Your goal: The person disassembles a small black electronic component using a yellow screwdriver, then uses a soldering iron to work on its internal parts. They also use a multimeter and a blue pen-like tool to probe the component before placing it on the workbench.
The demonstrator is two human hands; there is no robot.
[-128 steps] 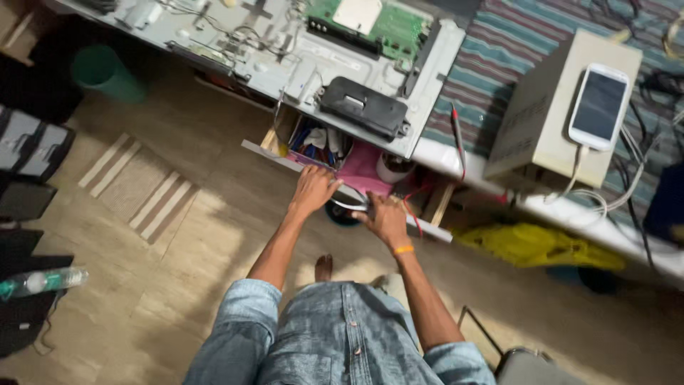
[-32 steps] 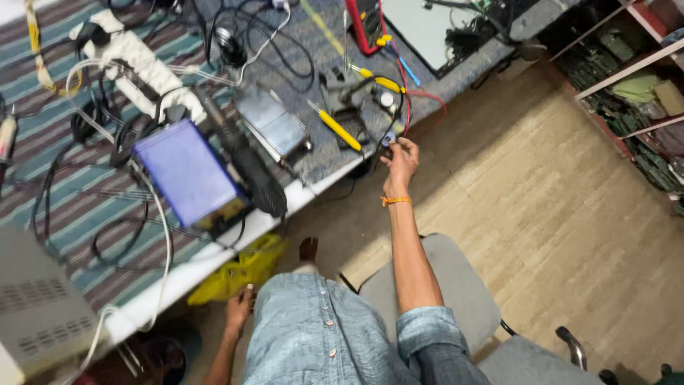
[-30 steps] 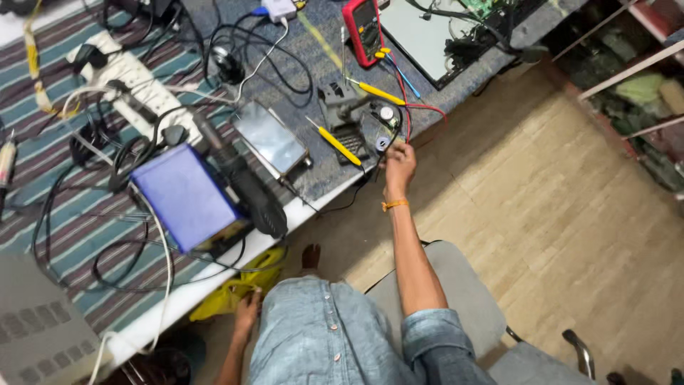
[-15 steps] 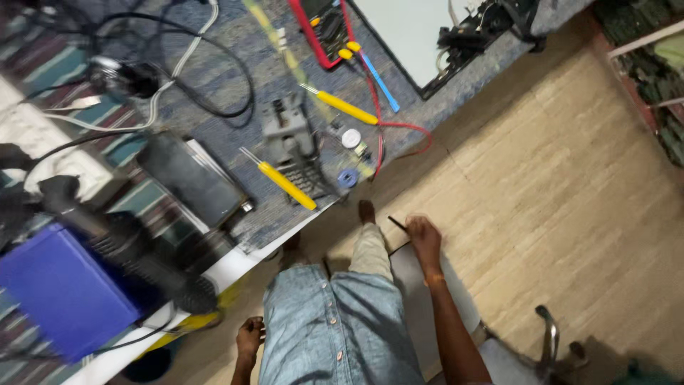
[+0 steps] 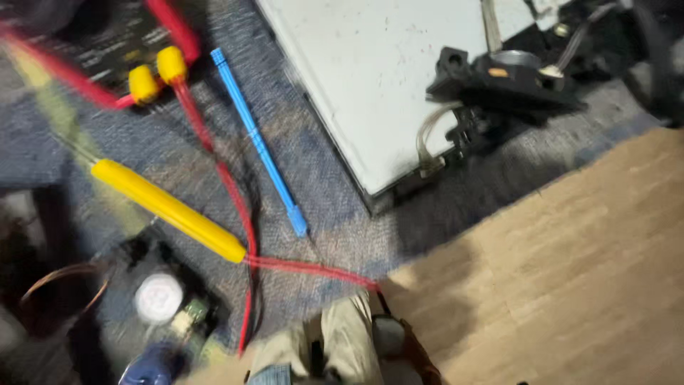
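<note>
The view is close on the bench edge and blurred. A yellow-handled screwdriver [image 5: 171, 210] lies on the grey-blue mat [image 5: 335, 214], with a thin blue plastic tool [image 5: 260, 146] to its right. A red test lead [image 5: 228, 185] with yellow plugs crosses between them and runs to the bench edge. A beige trouser leg or foot [image 5: 345, 335] shows at the bottom. Beside it is a brown blurred shape [image 5: 413, 353], possibly my right hand against a small grey thing; I cannot tell. My left hand is out of view.
A pale grey metal panel [image 5: 385, 85] lies at the top, with a black part and clear tubing [image 5: 506, 78] on its right edge. A small circuit piece with a white round cap [image 5: 158, 298] sits at lower left. Wood-pattern floor [image 5: 570, 271] fills the right.
The camera has dropped much closer to the bench edge. My lap, my left hand and the chair have left the frame, and my right hand is no longer clearly seen.
</note>
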